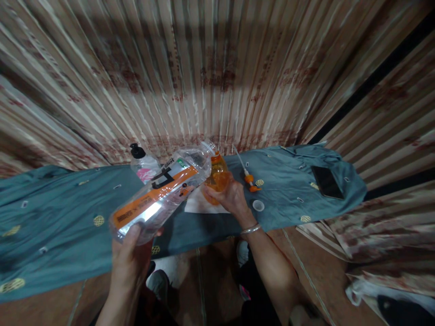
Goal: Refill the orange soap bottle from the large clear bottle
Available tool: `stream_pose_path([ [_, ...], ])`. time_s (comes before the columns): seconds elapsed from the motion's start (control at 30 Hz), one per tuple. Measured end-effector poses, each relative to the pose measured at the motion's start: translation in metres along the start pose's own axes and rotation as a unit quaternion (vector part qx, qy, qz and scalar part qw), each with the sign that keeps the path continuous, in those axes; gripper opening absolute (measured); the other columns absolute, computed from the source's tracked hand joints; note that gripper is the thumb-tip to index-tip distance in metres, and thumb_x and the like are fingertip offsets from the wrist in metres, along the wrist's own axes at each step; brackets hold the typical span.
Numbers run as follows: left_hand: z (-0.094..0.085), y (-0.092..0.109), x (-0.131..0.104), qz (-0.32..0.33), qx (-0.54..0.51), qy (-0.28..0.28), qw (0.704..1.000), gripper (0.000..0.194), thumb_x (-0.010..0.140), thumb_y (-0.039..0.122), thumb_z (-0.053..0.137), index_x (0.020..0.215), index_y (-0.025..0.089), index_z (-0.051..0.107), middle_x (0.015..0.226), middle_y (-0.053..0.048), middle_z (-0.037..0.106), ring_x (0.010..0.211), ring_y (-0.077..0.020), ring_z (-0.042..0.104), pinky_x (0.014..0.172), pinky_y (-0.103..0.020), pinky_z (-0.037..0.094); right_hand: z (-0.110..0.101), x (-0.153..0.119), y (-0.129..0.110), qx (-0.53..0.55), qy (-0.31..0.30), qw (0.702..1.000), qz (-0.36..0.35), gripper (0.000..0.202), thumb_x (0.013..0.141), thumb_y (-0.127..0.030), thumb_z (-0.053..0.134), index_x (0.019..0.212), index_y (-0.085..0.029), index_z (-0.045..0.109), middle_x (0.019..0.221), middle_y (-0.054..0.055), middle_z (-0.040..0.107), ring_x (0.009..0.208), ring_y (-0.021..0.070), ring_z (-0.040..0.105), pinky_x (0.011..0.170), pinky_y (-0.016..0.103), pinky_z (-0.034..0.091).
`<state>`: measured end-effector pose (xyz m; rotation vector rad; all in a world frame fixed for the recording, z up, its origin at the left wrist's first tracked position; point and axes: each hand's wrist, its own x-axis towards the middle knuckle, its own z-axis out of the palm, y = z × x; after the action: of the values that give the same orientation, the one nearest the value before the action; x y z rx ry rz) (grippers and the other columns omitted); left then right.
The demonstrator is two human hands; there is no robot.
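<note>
A large clear bottle (159, 194) with an orange and silver label lies tilted in my left hand (132, 249), whose fingers wrap round its base. Its mouth meets the top of a small orange bottle (219, 174). My right hand (229, 194) grips that orange bottle upright over a white sheet (197, 203). To the right, an orange pump head (250, 179) with a long clear tube rests on the cloth, and a small white cap (258, 205) lies nearer me. Whether liquid is flowing between the bottles cannot be made out.
A clear bottle with a black top (144, 165) stands behind the large bottle at the left. A dark phone (326, 182) lies on the right of the green-blue cloth (78, 203). Pleated curtains (217, 77) hang behind. A white bag (367, 290) is at the lower right.
</note>
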<state>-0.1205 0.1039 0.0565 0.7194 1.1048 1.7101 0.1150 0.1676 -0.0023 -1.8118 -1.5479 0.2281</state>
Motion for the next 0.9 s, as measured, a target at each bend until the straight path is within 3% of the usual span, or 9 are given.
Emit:
stream_pose_path([
  [0.47, 0.004, 0.001, 0.002, -0.060, -0.016, 0.034, 0.998, 0.065, 0.038, 0.047, 0.110, 0.090, 0.022, 0.081, 0.087, 0.000, 0.085, 0.069, -0.0187, 0.075, 0.045, -0.025, 0.062, -0.004, 0.001, -0.005, 0.002, -0.008, 1.000, 0.012, 0.066, 0.082, -0.048, 0.098, 0.128, -0.015, 0.066, 0.109, 0.017, 0.089, 0.101, 0.0346, 0.089, 0.087, 0.037, 0.071],
  [0.9, 0.014, 0.010, 0.000, -0.110, -0.054, 0.074, 0.990, 0.085, 0.017, 0.041, 0.113, 0.093, 0.020, 0.081, 0.085, 0.001, 0.086, 0.064, -0.0189, 0.076, 0.038, -0.027, 0.061, -0.004, 0.000, -0.004, 0.028, 0.003, 1.000, 0.014, 0.060, 0.082, -0.045, 0.098, 0.125, -0.019, 0.066, 0.109, 0.014, 0.089, 0.101, 0.0347, 0.089, 0.086, 0.040, 0.072],
])
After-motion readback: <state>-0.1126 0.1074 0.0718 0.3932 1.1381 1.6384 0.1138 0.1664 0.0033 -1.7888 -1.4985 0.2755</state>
